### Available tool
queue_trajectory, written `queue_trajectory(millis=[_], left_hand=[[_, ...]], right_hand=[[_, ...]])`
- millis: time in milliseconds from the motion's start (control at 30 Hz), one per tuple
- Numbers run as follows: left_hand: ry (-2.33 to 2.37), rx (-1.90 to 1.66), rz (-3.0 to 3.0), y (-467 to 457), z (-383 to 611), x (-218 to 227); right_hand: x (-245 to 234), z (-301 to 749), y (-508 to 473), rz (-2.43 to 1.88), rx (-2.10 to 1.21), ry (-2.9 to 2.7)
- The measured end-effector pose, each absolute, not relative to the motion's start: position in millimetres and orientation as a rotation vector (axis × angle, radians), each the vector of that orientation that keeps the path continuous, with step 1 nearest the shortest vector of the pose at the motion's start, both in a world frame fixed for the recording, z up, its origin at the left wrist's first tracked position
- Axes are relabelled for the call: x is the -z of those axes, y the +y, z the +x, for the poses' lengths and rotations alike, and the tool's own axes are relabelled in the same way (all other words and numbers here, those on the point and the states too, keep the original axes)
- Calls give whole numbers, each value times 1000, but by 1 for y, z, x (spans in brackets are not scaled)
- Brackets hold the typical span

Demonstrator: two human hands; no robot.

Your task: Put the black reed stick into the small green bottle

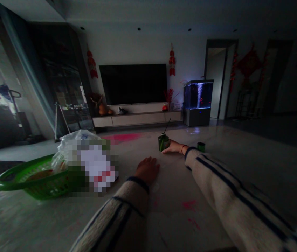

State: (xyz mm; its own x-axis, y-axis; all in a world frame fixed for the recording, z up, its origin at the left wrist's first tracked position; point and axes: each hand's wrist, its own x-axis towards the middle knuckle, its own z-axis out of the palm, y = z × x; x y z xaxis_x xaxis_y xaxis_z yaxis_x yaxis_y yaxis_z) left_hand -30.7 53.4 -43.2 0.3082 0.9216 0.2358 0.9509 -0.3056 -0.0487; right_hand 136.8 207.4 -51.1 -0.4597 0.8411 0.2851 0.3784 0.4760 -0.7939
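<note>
Your right hand (174,146) grips the bottle (162,142), upright on the table (172,185); your left hand (147,169) rests apart, palm down. You seem to be steadying the bottle; moving it calls for minding the stick (167,125).

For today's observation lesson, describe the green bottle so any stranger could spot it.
Find the pale table, then the right hand. Touching it stands a green bottle. Unlike the small green object further right, a thin stick rises from its neck.
</note>
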Motion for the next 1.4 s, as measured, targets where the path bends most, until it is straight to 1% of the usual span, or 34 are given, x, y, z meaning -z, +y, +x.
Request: queue_trajectory(millis=[167, 433, 733, 1100, 1400], left_hand=[[-1757, 242, -2396, 52, -30, 42], [-1784, 230, -2369, 50, -28, 42], [-1781, 224, -2379, 51, -29, 42], [-1776, 179, -2366, 52, -30, 42], [-1738, 167, -2362, 48, -27, 38]], right_hand=[[47, 144, 203, -1055, -963, -2048], [49, 138, 203, -1073, -853, -1977], [50, 141, 207, -1046, -937, -2014], [67, 134, 222, -1085, -849, -1882], [68, 132, 223, -1088, -807, -1889]])
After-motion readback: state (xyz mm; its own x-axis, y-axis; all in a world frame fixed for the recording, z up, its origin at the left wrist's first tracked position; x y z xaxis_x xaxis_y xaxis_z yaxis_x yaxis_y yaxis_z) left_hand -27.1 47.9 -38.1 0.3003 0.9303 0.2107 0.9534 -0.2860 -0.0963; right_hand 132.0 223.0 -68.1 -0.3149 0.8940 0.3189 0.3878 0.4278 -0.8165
